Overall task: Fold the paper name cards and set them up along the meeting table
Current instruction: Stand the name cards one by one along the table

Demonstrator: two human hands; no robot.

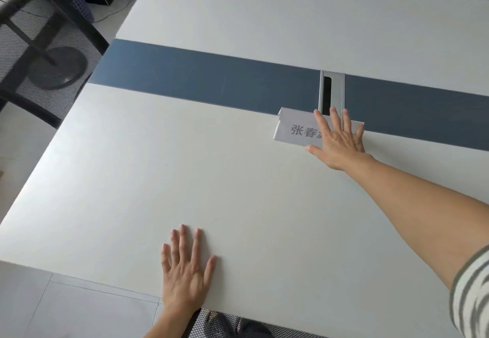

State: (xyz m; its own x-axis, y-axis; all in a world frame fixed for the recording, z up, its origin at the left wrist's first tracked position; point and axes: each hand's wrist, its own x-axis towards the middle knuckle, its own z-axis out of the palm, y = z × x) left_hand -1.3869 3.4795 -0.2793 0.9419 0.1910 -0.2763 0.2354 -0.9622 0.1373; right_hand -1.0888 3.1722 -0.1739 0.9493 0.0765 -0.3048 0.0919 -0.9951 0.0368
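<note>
Right hand (337, 139), fingers spread flat, covers right end of card (296, 128), long axis along blue strip (211, 81); left hand (185, 271) splayed empty, well apart.

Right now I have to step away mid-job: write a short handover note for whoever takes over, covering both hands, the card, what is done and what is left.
Left hand: flat and open on the near edge of the white meeting table, holding nothing.
Right hand: stretched out, fingers spread over the right part of the folded name card; it is not clear whether it grips it.
Card: folded, printed face towards the camera, at the near edge of the blue centre strip, just in front of the cable slot.
Done: one card folded and placed.
Left: no other cards are in view; check that this one stands alone, then continue along the table.
</note>
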